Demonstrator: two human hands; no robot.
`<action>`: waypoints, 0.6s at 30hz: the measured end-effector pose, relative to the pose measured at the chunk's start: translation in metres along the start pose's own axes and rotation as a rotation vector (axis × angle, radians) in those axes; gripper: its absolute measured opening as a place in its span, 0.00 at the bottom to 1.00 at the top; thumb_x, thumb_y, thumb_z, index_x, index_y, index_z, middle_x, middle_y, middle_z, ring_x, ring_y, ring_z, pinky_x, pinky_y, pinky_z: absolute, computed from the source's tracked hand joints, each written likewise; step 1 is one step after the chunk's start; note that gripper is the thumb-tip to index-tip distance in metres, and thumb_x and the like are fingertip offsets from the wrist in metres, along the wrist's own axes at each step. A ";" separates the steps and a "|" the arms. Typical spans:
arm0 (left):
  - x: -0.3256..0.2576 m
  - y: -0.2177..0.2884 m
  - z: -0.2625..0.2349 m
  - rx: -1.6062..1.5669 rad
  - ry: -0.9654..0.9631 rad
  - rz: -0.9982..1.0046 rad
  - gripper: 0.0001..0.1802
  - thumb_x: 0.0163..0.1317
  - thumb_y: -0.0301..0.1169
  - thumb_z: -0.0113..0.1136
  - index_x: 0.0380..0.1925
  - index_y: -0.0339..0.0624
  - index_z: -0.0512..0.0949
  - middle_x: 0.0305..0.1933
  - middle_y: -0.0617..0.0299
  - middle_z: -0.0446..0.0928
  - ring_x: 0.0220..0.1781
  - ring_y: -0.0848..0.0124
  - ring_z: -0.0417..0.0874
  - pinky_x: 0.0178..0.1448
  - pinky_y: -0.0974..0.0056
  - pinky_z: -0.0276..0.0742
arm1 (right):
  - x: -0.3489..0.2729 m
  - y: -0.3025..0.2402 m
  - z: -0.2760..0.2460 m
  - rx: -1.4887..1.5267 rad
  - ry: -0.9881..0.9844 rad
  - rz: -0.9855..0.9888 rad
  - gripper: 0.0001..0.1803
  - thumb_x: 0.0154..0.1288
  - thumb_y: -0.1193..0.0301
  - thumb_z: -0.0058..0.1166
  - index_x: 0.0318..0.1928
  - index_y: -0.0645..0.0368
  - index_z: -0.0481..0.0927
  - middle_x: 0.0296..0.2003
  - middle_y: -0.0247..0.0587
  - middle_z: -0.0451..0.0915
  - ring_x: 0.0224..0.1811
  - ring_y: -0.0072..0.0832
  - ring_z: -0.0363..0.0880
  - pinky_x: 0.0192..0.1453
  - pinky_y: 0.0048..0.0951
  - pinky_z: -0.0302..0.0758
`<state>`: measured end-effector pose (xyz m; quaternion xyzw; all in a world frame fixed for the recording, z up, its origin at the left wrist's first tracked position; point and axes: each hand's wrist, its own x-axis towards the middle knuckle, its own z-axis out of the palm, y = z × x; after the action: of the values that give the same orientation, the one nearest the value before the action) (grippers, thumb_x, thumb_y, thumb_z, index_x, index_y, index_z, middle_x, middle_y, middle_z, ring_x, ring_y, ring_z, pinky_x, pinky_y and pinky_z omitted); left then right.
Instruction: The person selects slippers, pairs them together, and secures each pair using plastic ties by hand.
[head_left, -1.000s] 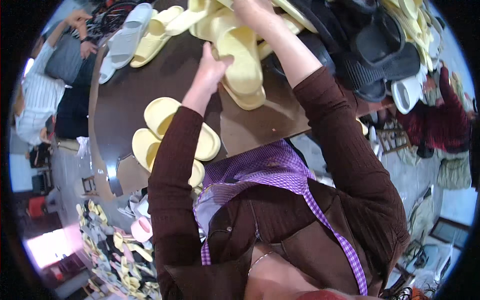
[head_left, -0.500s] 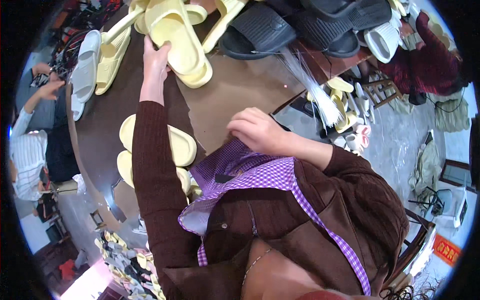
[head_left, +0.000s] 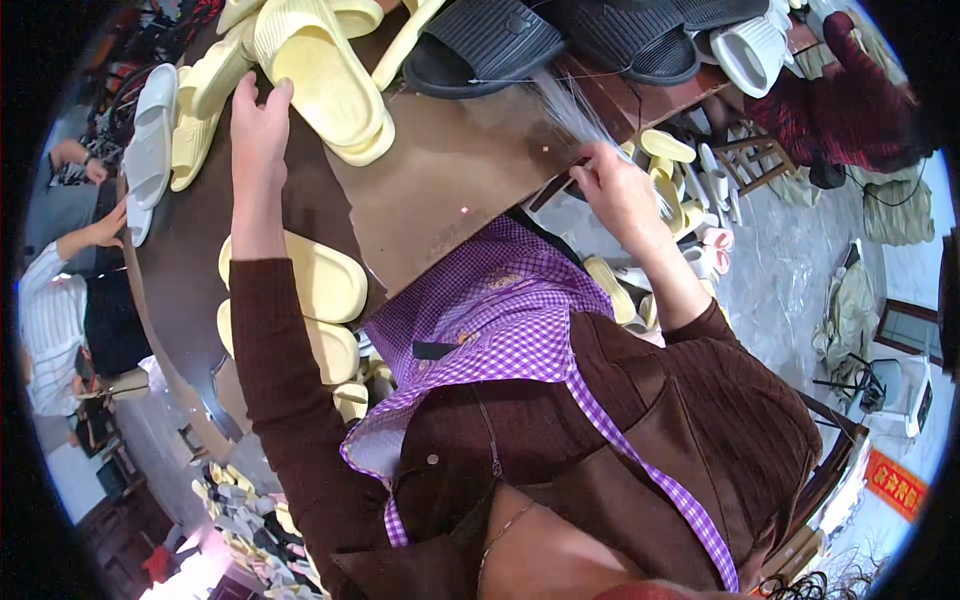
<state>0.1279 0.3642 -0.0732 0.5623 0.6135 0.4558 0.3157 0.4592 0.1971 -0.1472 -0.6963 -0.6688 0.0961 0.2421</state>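
My left hand [head_left: 262,130] reaches to the far left of the table, thumb and fingers apart, beside a large pale yellow slide slipper [head_left: 325,85]. Its thumb is close to the slipper's side; whether it touches cannot be made out. At the table's right edge my right hand [head_left: 622,195] has its fingers pinched on a bundle of thin clear plastic strands [head_left: 575,105], which partly passes behind it. Black slide slippers [head_left: 487,45] lie just beyond the strands. More yellow slippers [head_left: 325,280] lie beside my left forearm.
A brown sheet [head_left: 430,150] covers part of the table. Grey slippers [head_left: 152,140] line its left edge; a white slipper [head_left: 750,55] sits far right. Slippers are heaped on the floor [head_left: 790,290]. A person in a striped top [head_left: 55,335] is on the left, another in dark red [head_left: 850,115] far right.
My right hand has moved away from my apron to the strands at the table's right edge. My left hand has come off the yellow slipper's side and shifted left; the view shifted slightly.
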 end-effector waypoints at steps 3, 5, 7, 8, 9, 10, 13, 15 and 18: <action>-0.022 0.017 0.002 0.008 0.010 0.274 0.34 0.58 0.40 0.58 0.62 0.35 0.61 0.60 0.45 0.66 0.62 0.59 0.67 0.60 0.58 0.66 | 0.002 0.010 0.006 -0.103 -0.026 -0.006 0.11 0.57 0.69 0.56 0.40 0.58 0.74 0.27 0.48 0.79 0.30 0.45 0.79 0.33 0.41 0.74; -0.047 0.035 0.015 0.013 0.009 0.409 0.30 0.59 0.37 0.58 0.59 0.35 0.65 0.58 0.47 0.68 0.59 0.62 0.70 0.57 0.62 0.68 | 0.002 0.013 0.008 -0.157 -0.039 -0.005 0.12 0.57 0.68 0.55 0.40 0.58 0.73 0.27 0.48 0.79 0.30 0.46 0.79 0.33 0.42 0.74; -0.082 0.058 0.039 -0.111 -0.128 0.404 0.23 0.60 0.30 0.57 0.56 0.36 0.69 0.52 0.51 0.73 0.48 0.68 0.77 0.48 0.67 0.74 | 0.003 0.015 0.010 -0.158 -0.039 0.028 0.10 0.57 0.69 0.56 0.39 0.57 0.74 0.27 0.47 0.79 0.30 0.45 0.79 0.32 0.41 0.74; -0.096 0.062 0.050 -0.133 -0.218 0.378 0.21 0.60 0.28 0.56 0.53 0.36 0.70 0.49 0.53 0.74 0.43 0.70 0.78 0.45 0.69 0.75 | 0.003 0.017 0.010 -0.160 -0.038 0.048 0.09 0.57 0.69 0.56 0.38 0.57 0.74 0.28 0.47 0.79 0.30 0.45 0.79 0.32 0.41 0.74; -0.111 0.065 0.058 -0.147 -0.293 0.349 0.18 0.60 0.27 0.56 0.51 0.36 0.72 0.47 0.54 0.76 0.38 0.72 0.80 0.42 0.71 0.75 | 0.002 0.014 0.008 -0.154 -0.041 0.042 0.09 0.57 0.69 0.56 0.38 0.57 0.74 0.28 0.47 0.79 0.30 0.45 0.79 0.32 0.41 0.74; -0.121 0.057 0.069 -0.184 -0.376 0.335 0.16 0.60 0.27 0.56 0.49 0.35 0.73 0.46 0.55 0.76 0.38 0.73 0.79 0.42 0.71 0.75 | 0.001 0.010 0.005 -0.101 -0.025 -0.003 0.09 0.56 0.70 0.56 0.37 0.58 0.75 0.28 0.47 0.79 0.30 0.45 0.79 0.32 0.40 0.74; -0.145 0.048 0.102 -0.151 -0.557 0.386 0.13 0.58 0.26 0.55 0.44 0.34 0.75 0.43 0.54 0.77 0.39 0.69 0.80 0.44 0.69 0.76 | -0.001 0.001 -0.007 0.001 0.006 -0.083 0.07 0.56 0.72 0.56 0.35 0.59 0.75 0.28 0.46 0.79 0.30 0.45 0.79 0.32 0.39 0.74; -0.151 0.035 0.132 -0.125 -0.498 0.563 0.12 0.57 0.26 0.56 0.42 0.35 0.75 0.40 0.53 0.77 0.39 0.65 0.79 0.44 0.67 0.75 | -0.001 -0.006 -0.013 0.157 -0.001 -0.138 0.06 0.55 0.74 0.56 0.34 0.60 0.75 0.29 0.46 0.79 0.32 0.44 0.79 0.33 0.38 0.74; -0.153 0.016 0.144 -0.022 -0.511 0.715 0.10 0.55 0.25 0.57 0.38 0.35 0.76 0.36 0.52 0.77 0.38 0.60 0.78 0.43 0.63 0.75 | 0.003 -0.006 -0.019 0.264 -0.051 -0.187 0.07 0.54 0.76 0.55 0.35 0.61 0.75 0.32 0.46 0.78 0.35 0.44 0.78 0.36 0.37 0.74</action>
<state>0.2900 0.2430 -0.1330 0.8305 0.2775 0.3894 0.2857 0.4629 0.1961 -0.1277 -0.5903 -0.7183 0.1779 0.3224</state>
